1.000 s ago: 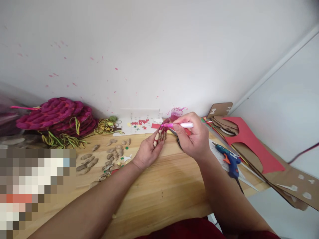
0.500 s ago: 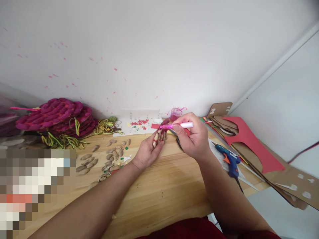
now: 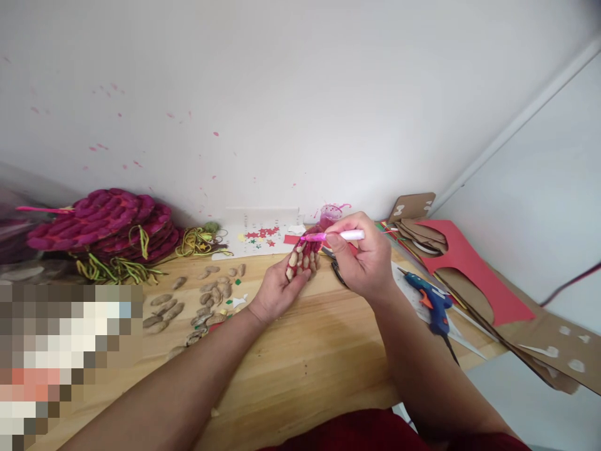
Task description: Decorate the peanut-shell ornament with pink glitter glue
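Note:
My left hand [image 3: 278, 289] grips the near edge of a disc covered in peanuts [image 3: 300, 262], its fingers partly hidden beneath. Bare tan shells show on the disc's near side, and purple-magenta ones toward its far side. Between the thumb and fingers of my right hand [image 3: 364, 257] is a white-handled paintbrush [image 3: 345, 236] with a pink-stained front part. Its tip reaches the upper part of the disc and seems to touch the shells. A clear cup of pink paint [image 3: 330, 215] stands just behind, by the wall.
Loose peanuts [image 3: 216, 288] lie left of my hands. Stacked magenta discs [image 3: 107, 219] and yellow-green cord [image 3: 197, 241] sit back left. Paper stars [image 3: 267, 232] rest on a white sheet. At right are a blue glue gun [image 3: 436, 307], red card [image 3: 479, 269] and cut cardboard [image 3: 558, 351].
The disc is tilted slightly more toward me, showing more of its peanut face. My right hand and the paintbrush have barely moved; the whole view has shifted a little.

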Tool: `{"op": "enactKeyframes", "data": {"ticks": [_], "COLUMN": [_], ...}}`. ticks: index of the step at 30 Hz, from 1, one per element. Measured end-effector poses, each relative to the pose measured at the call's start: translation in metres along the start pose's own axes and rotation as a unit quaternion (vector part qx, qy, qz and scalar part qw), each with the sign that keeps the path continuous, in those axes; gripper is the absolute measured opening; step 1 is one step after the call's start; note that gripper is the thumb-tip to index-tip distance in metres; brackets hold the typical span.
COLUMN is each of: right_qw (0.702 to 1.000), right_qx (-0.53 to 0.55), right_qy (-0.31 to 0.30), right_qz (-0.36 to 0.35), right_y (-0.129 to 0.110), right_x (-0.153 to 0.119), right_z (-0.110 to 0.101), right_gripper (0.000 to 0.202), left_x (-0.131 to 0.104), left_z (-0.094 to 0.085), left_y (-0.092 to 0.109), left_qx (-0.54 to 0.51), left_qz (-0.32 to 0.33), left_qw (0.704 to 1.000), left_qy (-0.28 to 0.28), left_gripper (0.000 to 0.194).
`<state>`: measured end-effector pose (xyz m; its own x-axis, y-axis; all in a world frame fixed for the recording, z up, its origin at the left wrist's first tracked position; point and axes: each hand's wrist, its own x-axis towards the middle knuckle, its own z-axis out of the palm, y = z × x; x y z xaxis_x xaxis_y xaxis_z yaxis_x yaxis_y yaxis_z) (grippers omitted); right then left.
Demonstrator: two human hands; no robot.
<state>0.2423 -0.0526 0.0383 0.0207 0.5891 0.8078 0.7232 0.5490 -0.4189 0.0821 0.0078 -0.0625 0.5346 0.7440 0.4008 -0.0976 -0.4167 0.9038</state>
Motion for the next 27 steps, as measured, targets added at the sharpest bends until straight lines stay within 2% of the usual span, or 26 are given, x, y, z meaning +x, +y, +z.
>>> {"op": "enactKeyframes", "data": {"ticks": [3,6,10,16,23,27], "right_qw": [1.000,0.999,0.998,0.999,0.995,0.995], "right_qx": [0.009,0.019,0.026,-0.003,0.039,0.039], "right_qy": [0.011,0.025,0.024,0.016,0.038,0.050], "right_qz": [0.018,0.039,0.049,0.041,0.080,0.072], "right_y": [0.003,0.007,0.010,0.009,0.015,0.016], "right_x": [0.000,0.000,0.001,-0.001,-0.003,-0.002], "right_z": [0.002,0.003,0.005,0.008,0.013,0.014], "right_gripper": [0.003,0.004,0.007,0.008,0.006,0.006], "left_x": [-0.001,-0.002,-0.003,-0.001,-0.002,-0.002], "left_z": [0.003,0.007,0.009,0.009,0.009,0.009], "left_y": [0.000,-0.002,-0.002,0.003,0.005,0.009], "left_qx": [-0.104,-0.209,-0.287,-0.345,-0.348,-0.355], "left_qz": [-0.049,-0.103,-0.143,-0.179,-0.206,-0.222], "left_qw": [0.993,0.973,0.947,0.921,0.914,0.908], "left_qy": [-0.001,0.001,0.002,0.032,0.028,0.035], "left_gripper": [0.028,0.032,0.034,0.040,0.039,0.043]}}
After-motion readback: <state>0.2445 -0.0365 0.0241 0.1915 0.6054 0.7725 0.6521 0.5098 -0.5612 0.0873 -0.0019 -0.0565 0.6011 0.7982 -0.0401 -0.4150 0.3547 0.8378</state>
